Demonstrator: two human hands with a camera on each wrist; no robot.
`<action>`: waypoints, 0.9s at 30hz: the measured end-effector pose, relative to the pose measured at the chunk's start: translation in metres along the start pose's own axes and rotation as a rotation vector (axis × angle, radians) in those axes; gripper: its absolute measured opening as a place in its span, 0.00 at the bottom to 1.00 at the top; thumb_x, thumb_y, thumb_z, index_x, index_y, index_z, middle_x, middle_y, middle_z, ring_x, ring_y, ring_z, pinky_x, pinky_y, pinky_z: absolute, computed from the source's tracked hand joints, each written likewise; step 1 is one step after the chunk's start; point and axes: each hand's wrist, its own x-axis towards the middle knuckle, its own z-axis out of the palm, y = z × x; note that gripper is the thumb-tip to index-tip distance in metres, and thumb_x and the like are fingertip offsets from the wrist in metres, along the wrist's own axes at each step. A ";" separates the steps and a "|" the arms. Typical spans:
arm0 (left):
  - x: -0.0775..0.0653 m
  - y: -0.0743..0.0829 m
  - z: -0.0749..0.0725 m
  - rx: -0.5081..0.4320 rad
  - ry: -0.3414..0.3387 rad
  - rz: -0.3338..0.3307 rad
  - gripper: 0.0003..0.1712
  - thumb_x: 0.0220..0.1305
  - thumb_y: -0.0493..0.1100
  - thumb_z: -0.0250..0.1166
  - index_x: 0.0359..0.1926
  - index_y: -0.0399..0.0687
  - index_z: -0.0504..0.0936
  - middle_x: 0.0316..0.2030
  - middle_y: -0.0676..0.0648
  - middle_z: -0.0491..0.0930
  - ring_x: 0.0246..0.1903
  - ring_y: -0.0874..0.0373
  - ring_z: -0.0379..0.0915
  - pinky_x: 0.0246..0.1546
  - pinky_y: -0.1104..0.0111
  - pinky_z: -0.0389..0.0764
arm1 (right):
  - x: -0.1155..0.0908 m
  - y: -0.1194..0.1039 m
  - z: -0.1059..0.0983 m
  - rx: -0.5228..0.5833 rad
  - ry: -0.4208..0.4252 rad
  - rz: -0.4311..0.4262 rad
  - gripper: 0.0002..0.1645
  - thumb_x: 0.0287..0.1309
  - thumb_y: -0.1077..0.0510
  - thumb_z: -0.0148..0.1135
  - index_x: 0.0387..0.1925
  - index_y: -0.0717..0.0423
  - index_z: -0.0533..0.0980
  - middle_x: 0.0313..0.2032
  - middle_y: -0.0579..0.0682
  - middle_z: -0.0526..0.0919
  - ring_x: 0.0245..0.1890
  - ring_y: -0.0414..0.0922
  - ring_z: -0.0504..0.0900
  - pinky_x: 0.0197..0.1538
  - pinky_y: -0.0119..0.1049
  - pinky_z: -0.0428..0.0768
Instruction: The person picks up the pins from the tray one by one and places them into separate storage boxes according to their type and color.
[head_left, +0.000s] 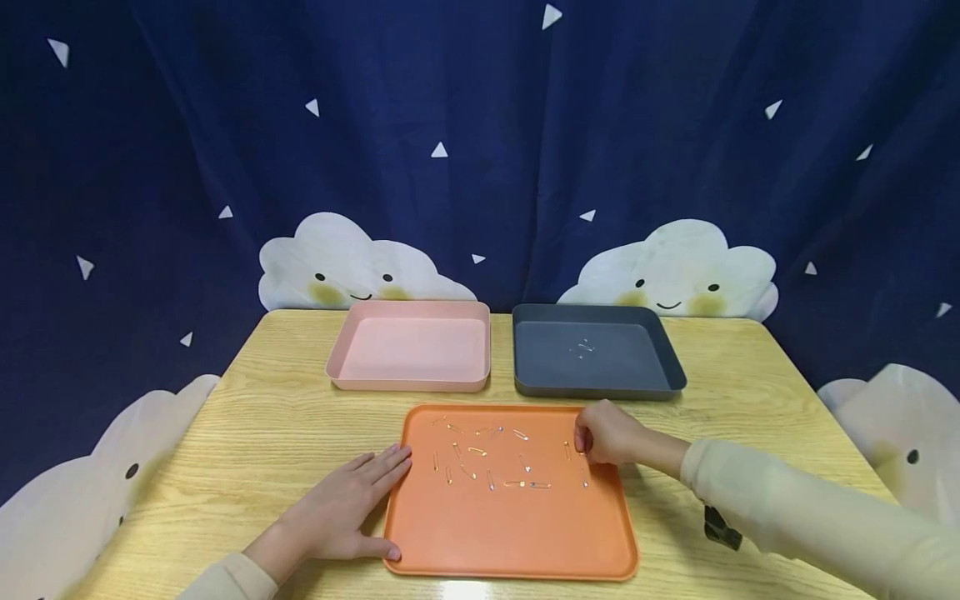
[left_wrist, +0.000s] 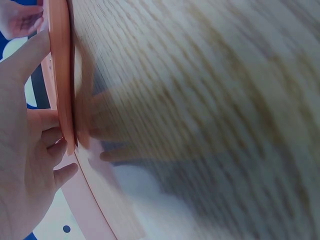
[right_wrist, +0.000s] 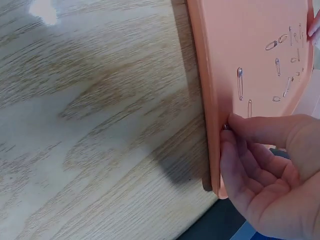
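Observation:
An orange tray (head_left: pixel 510 537) lies on the table with several gold and silver safety pins spread over it, one of them a gold pin (head_left: pixel 477 452). My left hand (head_left: pixel 337 508) rests against the tray's left rim, fingers extended and thumb apart at the lower corner. At the right rim, my right hand (head_left: pixel 611 433) pinches a safety pin (right_wrist: pixel 226 127) between thumb and index finger; only a small metal end of it shows. Close to that hand lies another safety pin (right_wrist: pixel 240 84). In the left wrist view the left fingers touch the tray's edge.
Behind the orange tray stand a pink tray (head_left: pixel 412 386) at left and a dark grey tray (head_left: pixel 600 392) at right. A few silver pins (head_left: pixel 585 348) lie in the grey one. Wooden table (head_left: pixel 247 417) surrounds them, and a dark blue curtain (head_left: pixel 487 100) hangs behind.

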 end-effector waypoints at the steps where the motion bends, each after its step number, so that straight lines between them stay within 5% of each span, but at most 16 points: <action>1: 0.000 0.000 0.000 -0.001 0.000 -0.001 0.60 0.53 0.82 0.52 0.69 0.38 0.67 0.70 0.40 0.68 0.69 0.48 0.67 0.63 0.54 0.75 | 0.001 0.000 -0.001 0.003 -0.017 -0.007 0.12 0.29 0.73 0.69 0.15 0.54 0.78 0.15 0.43 0.80 0.18 0.28 0.66 0.22 0.21 0.67; 7: 0.000 0.001 0.001 -0.012 -0.009 -0.011 0.60 0.53 0.83 0.51 0.70 0.39 0.66 0.70 0.41 0.68 0.69 0.48 0.66 0.64 0.53 0.74 | 0.004 0.004 -0.006 0.122 -0.168 0.069 0.08 0.38 0.70 0.64 0.20 0.55 0.82 0.18 0.42 0.81 0.20 0.29 0.67 0.25 0.22 0.67; 16: 0.001 -0.001 -0.001 -0.005 -0.002 -0.010 0.60 0.53 0.82 0.53 0.69 0.38 0.67 0.70 0.40 0.68 0.69 0.48 0.67 0.63 0.54 0.75 | 0.011 0.013 -0.013 0.538 -0.336 0.394 0.06 0.52 0.70 0.62 0.31 0.67 0.83 0.21 0.48 0.83 0.22 0.38 0.78 0.30 0.31 0.83; 27: 0.000 0.001 -0.001 -0.001 -0.004 -0.009 0.60 0.53 0.82 0.52 0.69 0.39 0.67 0.70 0.41 0.68 0.69 0.48 0.67 0.63 0.54 0.75 | 0.011 0.028 -0.015 0.825 -0.385 0.413 0.11 0.57 0.72 0.59 0.40 0.76 0.81 0.25 0.48 0.87 0.26 0.36 0.83 0.37 0.30 0.86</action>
